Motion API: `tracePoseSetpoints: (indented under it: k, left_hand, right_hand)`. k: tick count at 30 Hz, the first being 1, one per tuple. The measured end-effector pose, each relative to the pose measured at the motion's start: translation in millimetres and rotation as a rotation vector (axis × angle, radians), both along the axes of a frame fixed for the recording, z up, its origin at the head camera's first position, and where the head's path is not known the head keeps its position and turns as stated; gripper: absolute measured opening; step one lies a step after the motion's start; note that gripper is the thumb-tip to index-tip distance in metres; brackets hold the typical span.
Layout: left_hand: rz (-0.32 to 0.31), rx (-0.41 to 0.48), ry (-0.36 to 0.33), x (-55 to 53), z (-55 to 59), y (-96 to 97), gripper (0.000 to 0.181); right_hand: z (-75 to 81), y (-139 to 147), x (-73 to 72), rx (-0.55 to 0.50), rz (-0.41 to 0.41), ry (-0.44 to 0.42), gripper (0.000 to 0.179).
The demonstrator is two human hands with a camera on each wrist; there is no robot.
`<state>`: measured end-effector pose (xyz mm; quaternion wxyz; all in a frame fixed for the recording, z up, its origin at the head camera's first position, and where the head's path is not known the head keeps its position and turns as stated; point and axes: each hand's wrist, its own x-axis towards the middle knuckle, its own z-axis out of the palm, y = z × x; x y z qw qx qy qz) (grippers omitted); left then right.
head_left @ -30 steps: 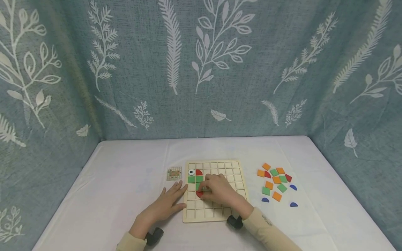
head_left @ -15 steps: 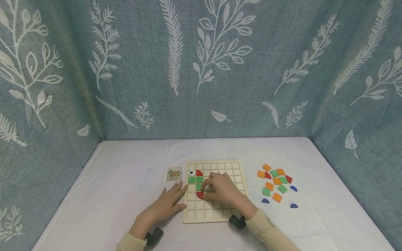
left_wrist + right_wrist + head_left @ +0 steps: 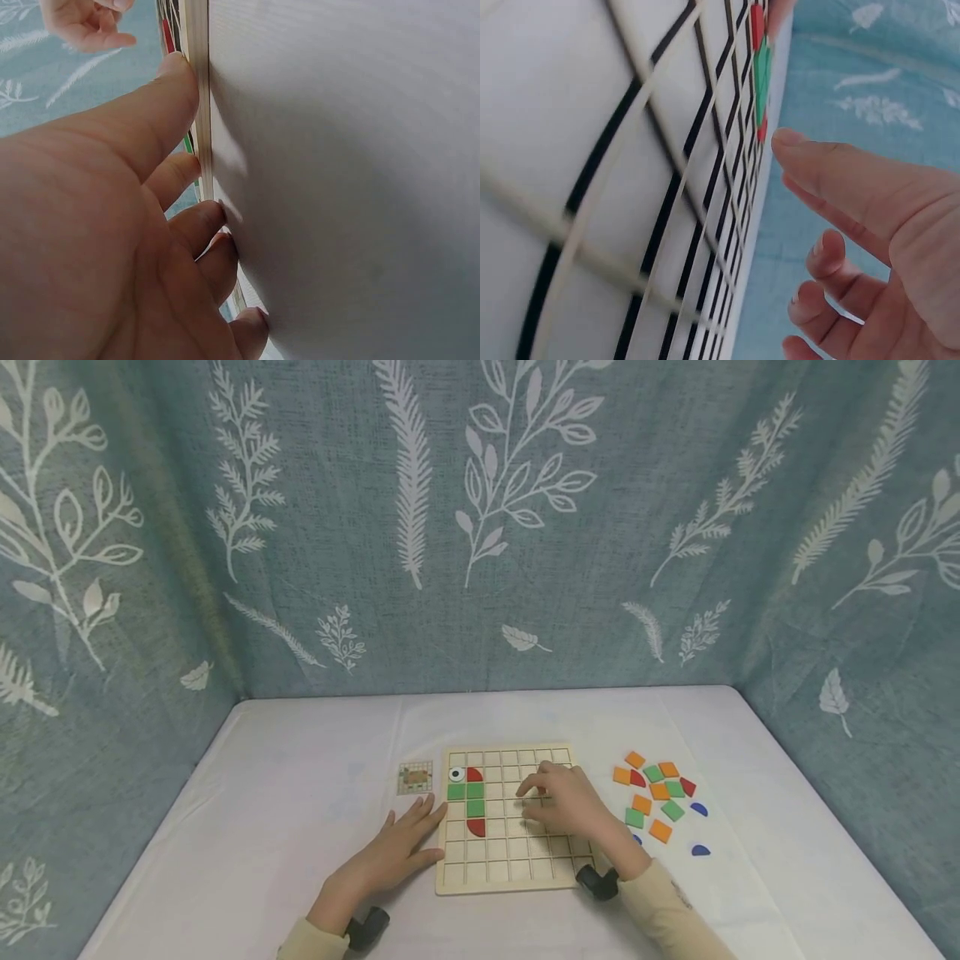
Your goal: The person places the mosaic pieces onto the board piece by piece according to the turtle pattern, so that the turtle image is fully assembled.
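A wooden grid board (image 3: 517, 872) lies on the table. In its left columns sit a white eye tile (image 3: 457, 774), an upper red quarter-round tile (image 3: 474, 773), several green square tiles (image 3: 476, 808) and a lower red quarter-round tile (image 3: 477, 827). My left hand (image 3: 401, 850) rests at the board's left edge, fingers spread. In the left wrist view its thumb (image 3: 176, 82) touches the board's side. Over the right-centre cells hovers my right hand (image 3: 573, 802), holding nothing. The right wrist view shows its fingers (image 3: 832, 292) loosely bent, with a gap from the board.
Right of the board lie loose orange squares (image 3: 661, 832), green squares (image 3: 672, 810), red tiles (image 3: 687, 787) and blue half-rounds (image 3: 701, 850). A small picture card (image 3: 415, 777) lies left of the board. A patterned curtain (image 3: 442, 635) stands behind the table.
My right hand has let go of the lower red quarter-round tile, which stays in its cell, and has moved right across the board. The left hand has stayed in place.
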<state>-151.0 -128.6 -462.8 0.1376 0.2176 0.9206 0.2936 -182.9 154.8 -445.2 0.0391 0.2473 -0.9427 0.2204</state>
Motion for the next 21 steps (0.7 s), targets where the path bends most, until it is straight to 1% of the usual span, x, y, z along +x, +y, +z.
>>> tracePoseSetpoints:
  k: [5, 10, 13, 17, 21]
  left_hand:
    - [0.008, -0.001, -0.006, 0.3, 0.5, 0.3, 0.065]
    - [0.016, -0.007, -0.01, 1.6, 0.8, 0.6, 0.065]
    - [0.017, -0.008, -0.007, 1.6, 0.0, 0.6, 0.065]
    - [0.01, 0.0, -0.004, 1.7, 0.3, 0.4, 0.065]
    - [0.004, -0.002, 0.001, 1.4, 0.8, 0.3, 0.065]
  right_hand:
    - [-0.4, 17, -1.1, -0.011, -0.031, 0.008, 0.019]
    - [-2.8, 34, -3.2, -0.029, -0.076, -0.003, 0.02]
    - [-1.5, 44, -3.8, -0.032, -0.111, -0.006, 0.02]
    - [0.6, 57, -3.3, -0.022, -0.171, -0.03, 0.02]
    - [-0.3, 70, -3.4, -0.043, -0.216, -0.073, 0.02]
